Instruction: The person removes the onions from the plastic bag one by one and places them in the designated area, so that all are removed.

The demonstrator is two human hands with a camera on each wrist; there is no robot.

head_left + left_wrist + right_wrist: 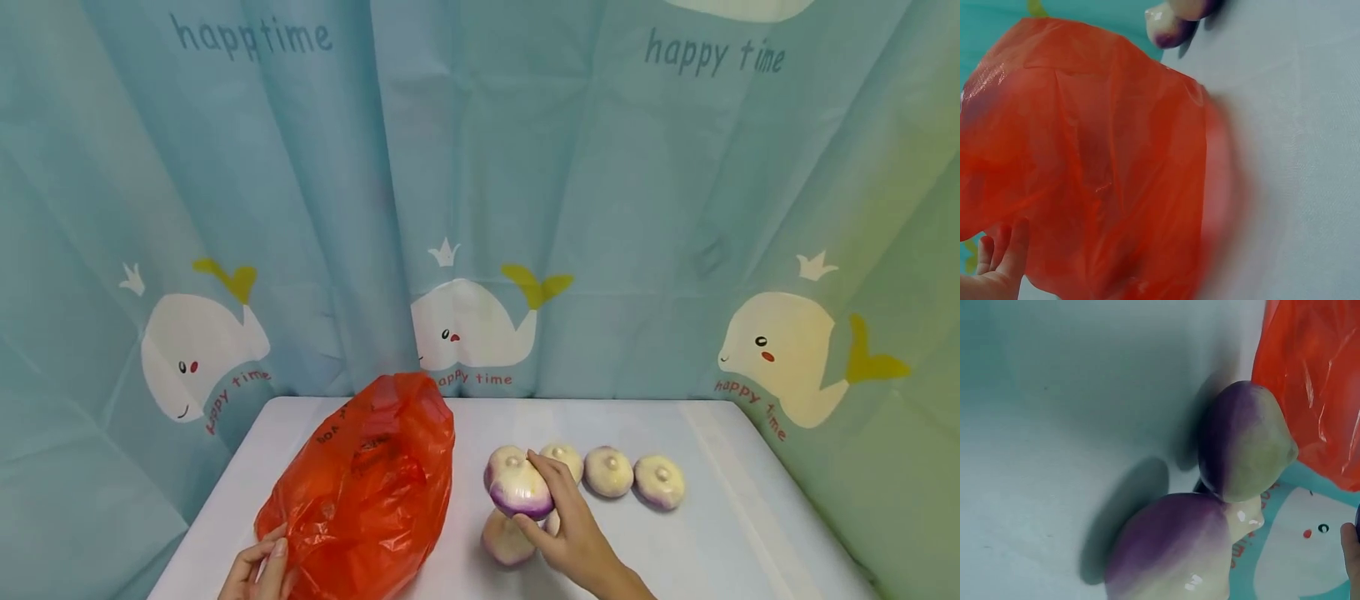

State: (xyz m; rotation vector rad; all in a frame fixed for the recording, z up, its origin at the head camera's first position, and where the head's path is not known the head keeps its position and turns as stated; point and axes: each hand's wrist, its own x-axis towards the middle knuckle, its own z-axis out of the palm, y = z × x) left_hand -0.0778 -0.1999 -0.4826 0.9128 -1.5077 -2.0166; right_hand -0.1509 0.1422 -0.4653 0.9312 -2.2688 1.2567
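Observation:
My right hand point(573, 533) grips a purple-and-white turnip point(517, 487), thumb below and fingers over its right side, above the table. Beneath it sits another turnip point(507, 540), partly covered by the held one. In the right wrist view only a fingertip of that hand point(1352, 553) shows at the right edge. On the left stands a crumpled red plastic bag point(367, 500) with dark print. My left hand point(258, 571) pinches its near left edge between thumb and fingers. From the left wrist, the bag point(1116, 156) fills much of the view, the hand point(1004, 265) at its lower left.
A row of turnips point(660, 482) lies on the white table point(720, 542), behind and right of my right hand. One more is mostly hidden by that hand. Behind the table hangs a blue curtain point(622, 208) with printed whales.

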